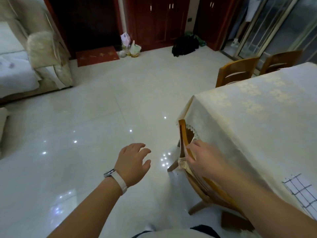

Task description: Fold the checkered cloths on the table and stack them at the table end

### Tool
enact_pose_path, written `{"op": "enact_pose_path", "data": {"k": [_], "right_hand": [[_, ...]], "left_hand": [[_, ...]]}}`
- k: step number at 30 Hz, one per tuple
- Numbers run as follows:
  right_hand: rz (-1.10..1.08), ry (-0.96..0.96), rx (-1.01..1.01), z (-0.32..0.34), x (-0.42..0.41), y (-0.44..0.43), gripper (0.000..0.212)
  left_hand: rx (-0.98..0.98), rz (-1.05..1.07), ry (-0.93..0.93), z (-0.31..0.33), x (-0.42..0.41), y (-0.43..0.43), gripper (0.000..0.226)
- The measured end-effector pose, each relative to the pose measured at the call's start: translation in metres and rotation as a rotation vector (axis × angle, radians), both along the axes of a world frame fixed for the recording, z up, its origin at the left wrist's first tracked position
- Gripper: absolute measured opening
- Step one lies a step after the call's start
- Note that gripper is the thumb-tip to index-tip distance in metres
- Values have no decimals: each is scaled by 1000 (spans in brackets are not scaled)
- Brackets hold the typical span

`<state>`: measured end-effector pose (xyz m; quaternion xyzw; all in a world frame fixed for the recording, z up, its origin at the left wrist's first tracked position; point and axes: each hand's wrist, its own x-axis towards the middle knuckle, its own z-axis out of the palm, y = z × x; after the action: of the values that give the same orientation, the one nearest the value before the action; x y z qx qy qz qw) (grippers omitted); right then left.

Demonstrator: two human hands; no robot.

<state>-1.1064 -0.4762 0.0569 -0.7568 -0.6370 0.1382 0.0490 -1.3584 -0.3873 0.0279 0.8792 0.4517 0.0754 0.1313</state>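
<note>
A white cloth with dark grid lines (301,191) lies on the table at the lower right edge of the view, only partly visible. The table (257,114) wears a cream patterned tablecloth. My right hand (204,157) rests on the top rail of a wooden chair (202,179) tucked against the table's near side, fingers extended along the rail. My left hand (133,162) hovers over the floor to the left of the chair, fingers apart and holding nothing; a white watch band sits on its wrist.
Two more wooden chairs (238,71) stand at the table's far side. Glossy white floor tiles (103,109) spread to the left. A cream sofa (48,59) stands at far left, red cabinets (163,19), bags (130,47) and a dark pile (185,46) at the back.
</note>
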Motion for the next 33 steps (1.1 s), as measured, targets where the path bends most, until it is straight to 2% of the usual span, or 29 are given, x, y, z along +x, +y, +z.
{"op": "enact_pose_path", "data": {"k": [7, 15, 22, 26, 33], "right_hand": [[61, 7, -48, -8, -20, 51, 43], [81, 77, -43, -33, -3, 164, 43], [93, 156, -79, -50, 33, 259, 43], [88, 184, -67, -44, 55, 306, 43], [-6, 209, -44, -35, 81, 368, 40]], "left_hand": [[-45, 39, -34, -5, -17, 46, 41], [-83, 61, 62, -11, 6, 127, 40], [-73, 69, 134, 13, 55, 241, 42], [-39, 77, 115, 28, 81, 292, 41], [-64, -1, 151, 27, 109, 366, 40]]}}
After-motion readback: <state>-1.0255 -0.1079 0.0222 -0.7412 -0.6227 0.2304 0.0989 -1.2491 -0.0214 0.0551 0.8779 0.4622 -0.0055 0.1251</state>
